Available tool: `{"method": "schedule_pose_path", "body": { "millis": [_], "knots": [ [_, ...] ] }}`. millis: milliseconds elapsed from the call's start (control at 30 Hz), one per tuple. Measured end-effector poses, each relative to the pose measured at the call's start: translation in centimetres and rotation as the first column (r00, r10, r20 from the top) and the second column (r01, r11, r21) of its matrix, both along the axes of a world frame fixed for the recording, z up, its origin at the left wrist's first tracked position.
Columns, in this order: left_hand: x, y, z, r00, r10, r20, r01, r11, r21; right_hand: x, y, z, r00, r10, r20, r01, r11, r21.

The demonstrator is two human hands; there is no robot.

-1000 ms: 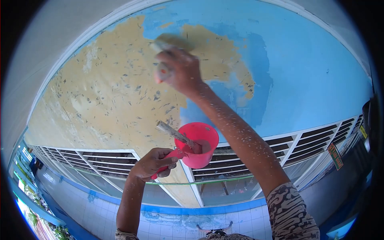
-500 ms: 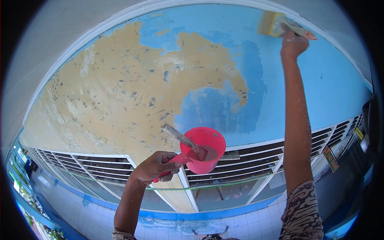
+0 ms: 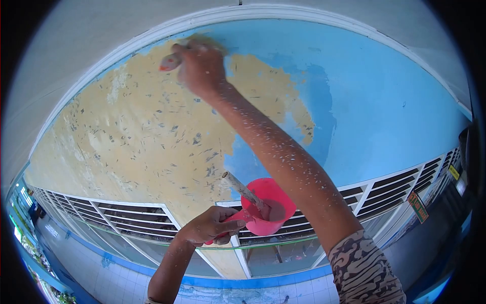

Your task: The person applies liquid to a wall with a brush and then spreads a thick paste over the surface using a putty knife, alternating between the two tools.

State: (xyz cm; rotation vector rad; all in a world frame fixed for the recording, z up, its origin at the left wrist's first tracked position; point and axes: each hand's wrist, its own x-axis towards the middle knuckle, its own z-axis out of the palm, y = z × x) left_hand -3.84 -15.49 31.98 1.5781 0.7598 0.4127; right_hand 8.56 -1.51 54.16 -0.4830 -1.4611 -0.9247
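My right hand (image 3: 200,68) is raised high against the wall (image 3: 385,101) and grips a paintbrush (image 3: 174,58), blurred, at the top edge of the bare tan patch (image 3: 142,121). My right forearm is flecked with pale paint specks. Lower down, my left hand (image 3: 207,228) holds a red plastic cup (image 3: 268,205) by its handle. A paint-caked stick (image 3: 243,188) leans out of the cup toward the upper left. The wall is blue on the right, tan and scraped on the left.
A white moulding (image 3: 283,15) curves along the top of the wall under the pale ceiling. Below the wall run white louvred vents (image 3: 126,215) and glass panes. A tiled wall with blue trim (image 3: 243,281) lies further down. A small sign (image 3: 419,206) hangs at right.
My right hand swept the brush from the upper right blue area back left to the top of the tan patch. My left hand and the red cup shifted slightly down and right.
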Motion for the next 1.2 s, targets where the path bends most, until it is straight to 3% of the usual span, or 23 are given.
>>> {"method": "schedule_pose_path", "body": {
  "millis": [33, 67, 133, 167, 233, 267, 300, 333, 467, 533, 567, 600, 633, 667, 767, 833, 900, 933, 1000, 1067, 1133, 1200],
  "knots": [
    [0.0, 0.0, 0.0, 1.0, 0.0, 0.0, 0.0, 1.0, 0.004, -1.5, -0.4, 0.6, 0.995, 0.101, 0.014, -0.1, 0.992, -0.075],
    [0.2, -0.1, 0.0, 0.999, -0.005, 0.04, 0.006, 1.0, -0.023, -1.5, -0.8, 1.0, 0.995, 0.099, 0.012, -0.098, 0.993, -0.071],
    [0.5, -0.2, 0.1, 0.997, -0.018, 0.081, 0.022, 0.998, -0.055, -0.8, -1.1, 1.7, 0.903, 0.418, -0.1, -0.424, 0.905, -0.045],
    [0.4, -0.4, 0.4, 0.996, -0.022, 0.083, 0.025, 0.999, -0.032, 0.6, -0.6, 2.1, 0.903, 0.321, -0.285, -0.366, 0.923, -0.12],
    [0.0, -0.9, 0.8, 0.996, -0.031, 0.081, 0.033, 0.999, -0.016, 6.8, 2.3, 1.8, 0.892, 0.319, -0.32, -0.355, 0.933, -0.061],
    [-0.4, -1.1, 1.0, 0.996, -0.024, 0.09, 0.025, 1.0, -0.012, 10.5, 2.6, 1.4, 0.739, 0.514, -0.435, -0.601, 0.795, -0.083],
    [-0.6, -1.2, 1.3, 0.995, -0.016, 0.099, 0.017, 1.0, -0.005, 14.9, 1.0, 0.7, 0.691, 0.549, -0.47, -0.677, 0.719, -0.155],
    [-1.0, -1.2, 1.4, 0.995, -0.022, 0.1, 0.023, 1.0, -0.006, 18.1, -1.0, -0.1, 0.625, 0.585, -0.517, -0.717, 0.691, -0.085],
    [-3.2, -1.8, 0.7, 0.996, 0.067, 0.059, -0.065, 0.997, -0.034, 30.6, -5.3, -3.7, 0.53, 0.569, -0.629, -0.603, 0.774, 0.192],
    [-4.1, -2.1, -0.1, 0.991, 0.126, 0.046, -0.123, 0.99, -0.064, 34.9, -6.6, -5.6, 0.635, 0.453, -0.626, -0.3, 0.891, 0.339],
    [-4.6, -2.2, -0.7, 0.988, 0.155, 0.023, -0.153, 0.986, -0.073, 35.4, -7.7, -7.0, 0.696, 0.309, -0.648, -0.106, 0.937, 0.333],
    [-4.9, -2.2, -1.2, 0.988, 0.15, 0.024, -0.147, 0.986, -0.081, 37.0, -7.7, -8.9, 0.808, 0.037, -0.589, 0.154, 0.95, 0.271],
    [-5.2, -2.3, -1.8, 0.989, 0.149, 0.014, -0.148, 0.986, -0.073, 38.4, -7.0, -11.2, 0.828, -0.252, -0.501, 0.409, 0.882, 0.232],
    [-5.3, -2.4, -2.3, 0.989, 0.147, -0.001, -0.147, 0.987, -0.066, 37.1, -6.9, -13.5, 0.81, -0.444, -0.382, 0.558, 0.785, 0.27],
    [-4.7, -1.8, -3.7, 0.99, 0.138, 0.003, -0.137, 0.986, -0.093, 31.4, -6.7, -24.3, 0.927, -0.36, -0.103, 0.36, 0.933, -0.02],
    [-4.1, -1.3, -4.6, 0.991, 0.13, 0.02, -0.127, 0.985, -0.114, 27.6, -7.8, -30.7, 0.964, -0.247, 0.101, 0.263, 0.944, -0.2],
    [-3.6, -1.0, -5.2, 0.988, 0.14, 0.063, -0.131, 0.982, -0.134, 25.4, -10.7, -33.6, 0.96, -0.032, 0.278, 0.167, 0.863, -0.476],
    [-3.4, -0.8, -5.4, 0.989, 0.136, 0.059, -0.127, 0.982, -0.14, 25.7, -11.6, -34.6, 0.966, 0.037, 0.256, 0.118, 0.818, -0.563],
    [-3.2, -0.8, -6.0, 0.987, 0.129, 0.097, -0.112, 0.98, -0.164, 28.9, -11.5, -37.7, 0.982, -0.035, -0.187, -0.111, 0.696, -0.71],
    [-3.2, -0.8, -6.6, 0.987, 0.132, 0.089, -0.115, 0.978, -0.176, 33.5, -11.8, -36.1, 0.801, 0.149, -0.579, -0.444, 0.797, -0.409],
    [-3.5, -1.1, -7.2, 0.988, 0.136, 0.079, -0.119, 0.975, -0.189, 39.6, -12.2, -35.2, 0.7, 0.022, -0.713, -0.249, 0.944, -0.215],
    [-4.1, -1.6, -7.4, 0.99, 0.137, 0.04, -0.128, 0.974, -0.189, 44.9, -12.2, -36.5, 0.593, 0.058, -0.803, -0.111, 0.994, -0.011]
  ]
}}
